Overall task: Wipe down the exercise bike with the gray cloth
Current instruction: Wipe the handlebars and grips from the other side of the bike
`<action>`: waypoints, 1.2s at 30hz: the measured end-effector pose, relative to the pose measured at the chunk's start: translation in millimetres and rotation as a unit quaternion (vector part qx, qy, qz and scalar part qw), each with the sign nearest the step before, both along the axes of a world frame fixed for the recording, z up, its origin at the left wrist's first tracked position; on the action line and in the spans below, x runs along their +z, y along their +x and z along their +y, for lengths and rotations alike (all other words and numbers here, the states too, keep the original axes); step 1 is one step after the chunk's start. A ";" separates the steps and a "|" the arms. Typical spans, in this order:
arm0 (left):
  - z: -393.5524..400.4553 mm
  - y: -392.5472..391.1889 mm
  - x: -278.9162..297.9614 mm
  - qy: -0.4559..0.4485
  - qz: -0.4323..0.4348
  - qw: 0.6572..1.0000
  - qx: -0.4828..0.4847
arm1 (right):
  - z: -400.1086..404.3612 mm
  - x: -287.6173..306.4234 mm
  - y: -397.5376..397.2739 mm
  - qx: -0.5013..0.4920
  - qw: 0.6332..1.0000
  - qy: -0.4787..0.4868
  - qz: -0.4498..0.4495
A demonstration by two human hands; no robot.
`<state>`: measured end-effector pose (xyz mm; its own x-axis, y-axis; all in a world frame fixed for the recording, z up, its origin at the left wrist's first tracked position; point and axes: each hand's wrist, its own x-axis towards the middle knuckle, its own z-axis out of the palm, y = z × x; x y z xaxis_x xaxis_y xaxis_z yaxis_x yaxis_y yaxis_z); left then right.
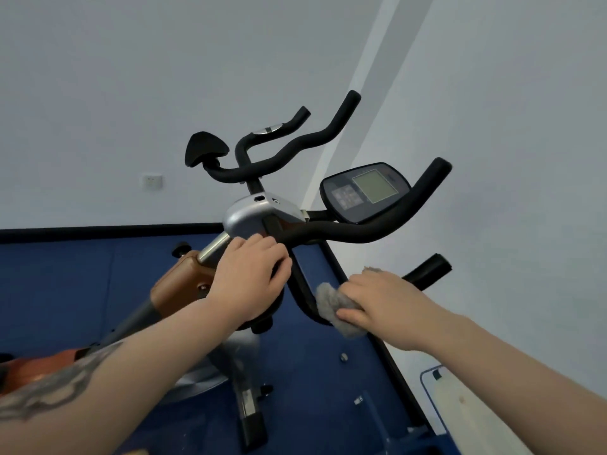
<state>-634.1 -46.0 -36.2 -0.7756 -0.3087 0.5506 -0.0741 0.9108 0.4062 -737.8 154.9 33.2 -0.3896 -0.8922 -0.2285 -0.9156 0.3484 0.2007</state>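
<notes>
Two hands on exercise bike, left hand grips handlebar, right hand clutches gray cloth (pressed against bar)

1 head view, tilted, close above handlebars

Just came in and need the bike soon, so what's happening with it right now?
A person is wiping down the exercise bike. Their right hand presses a gray cloth against the lower black handlebar tube, while their left hand grips the bar near the silver stem to steady it. The console and the upper grips are not being touched at this moment.
</notes>
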 end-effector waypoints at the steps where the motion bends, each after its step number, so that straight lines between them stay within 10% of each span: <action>1: -0.4 -0.4 0.6 0.011 -0.003 1.000 0.000 | 1.6 -2.0 0.7 0.000 1.000 -0.003 0.028; 5: -1.3 0.6 -3.6 0.043 0.019 0.999 0.021 | -31.9 -34.3 20.9 -0.048 0.996 -0.029 0.073; 9: -2.0 -0.5 -8.7 0.064 0.043 0.996 0.044 | -80.5 -51.5 22.0 -0.228 0.965 -0.107 -0.069; 16: -5.9 5.2 -13.5 0.110 0.044 0.992 0.035 | -51.1 -50.6 35.6 -0.124 0.988 -0.094 0.014; 24: -5.5 2.9 -14.8 0.117 0.048 0.991 0.039 | -104.7 -64.2 26.8 -0.285 0.936 -0.198 -0.060; 36: -9.8 2.5 -21.6 0.130 0.047 0.990 0.028 | 19.6 1.3 -7.0 -0.039 0.990 -0.125 0.060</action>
<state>-631.6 -55.8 -57.8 -0.7014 -0.4909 0.5168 -0.0726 0.7704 0.6334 -744.7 174.5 34.5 -0.4700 -0.8814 0.0468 -0.8590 0.4689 0.2057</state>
